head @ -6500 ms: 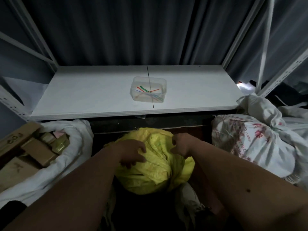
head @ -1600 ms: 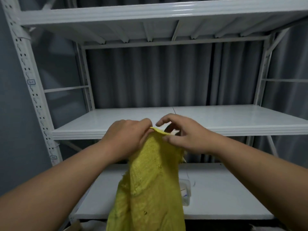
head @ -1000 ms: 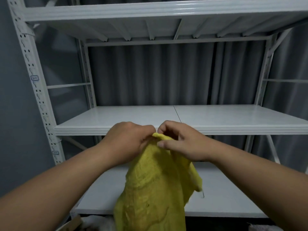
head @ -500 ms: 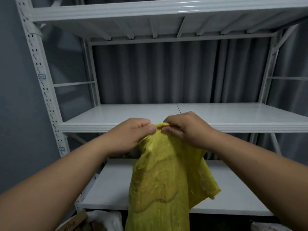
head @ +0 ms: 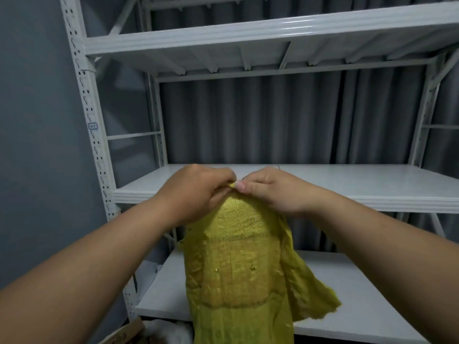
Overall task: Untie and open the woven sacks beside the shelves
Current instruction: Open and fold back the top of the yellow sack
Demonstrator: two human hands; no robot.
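Nearest the camera, two bare forearms reached forward and upward from the lower corners of the head view. The yellow woven sack (head: pixel 238 269) hung limp between them, raised in front of the shelving, its lower part running out of the bottom of the frame and a loose flap spreading to the right. The left hand (head: pixel 196 192) and the right hand (head: pixel 273 192) met at the sack's top edge, each pinching the gathered fabric between thumb and curled fingers, the fingertips nearly touching one another. No cord or knot could be made out at the pinch point; whether a tie remained there could not be told.

The step in hand appeared to be the working-open of the sack's mouth. The next move would probably call for separating the two layers of weave at the pinch and drawing the hands apart, with a firm hold on the slippery fabric.

At the lower left, a cardboard box corner (head: pixel 124 333) and some white cloth showed beneath the lowest board. Beyond the hands stood the white metal shelf unit (head: pixel 372 184), and behind it a grey pleated curtain (head: pixel 273 120).
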